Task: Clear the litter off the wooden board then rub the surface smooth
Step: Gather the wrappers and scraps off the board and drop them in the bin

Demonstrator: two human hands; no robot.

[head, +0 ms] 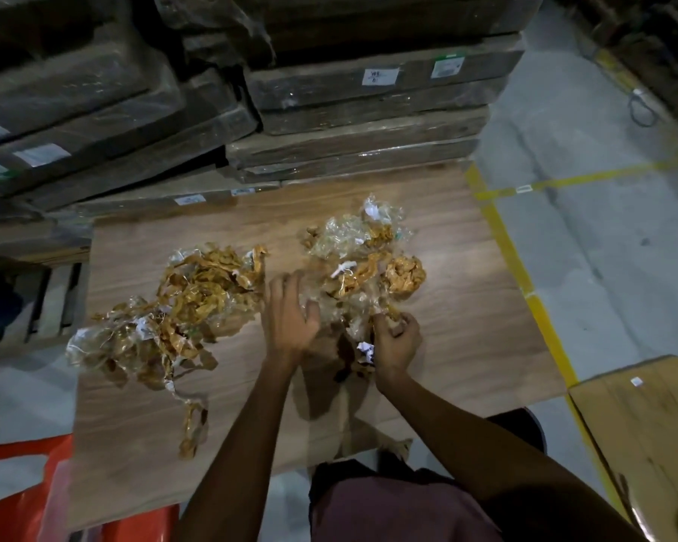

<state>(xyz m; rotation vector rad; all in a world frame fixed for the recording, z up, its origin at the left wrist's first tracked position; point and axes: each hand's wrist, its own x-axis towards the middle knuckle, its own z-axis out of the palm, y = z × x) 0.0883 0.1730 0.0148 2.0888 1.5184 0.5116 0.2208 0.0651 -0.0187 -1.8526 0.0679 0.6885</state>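
left hand [288, 318] spread on litter [353, 283] | right hand [396, 340] gripping it | labels unreadable

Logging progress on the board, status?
Both hands in right tape pile: left hand open on it, right hand gripping scraps. Left tape pile untouched. Wooden board still littered.

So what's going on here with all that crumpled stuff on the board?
A person is clearing litter off a wooden board lying on a warehouse floor. Both hands work in the right-hand heap of tape and plastic wrap: the left hand presses into it with fingers spread, and the right hand grips a bunch of scraps. A second heap lies untouched to the left. The board is still covered in litter, so no rubbing has begun.
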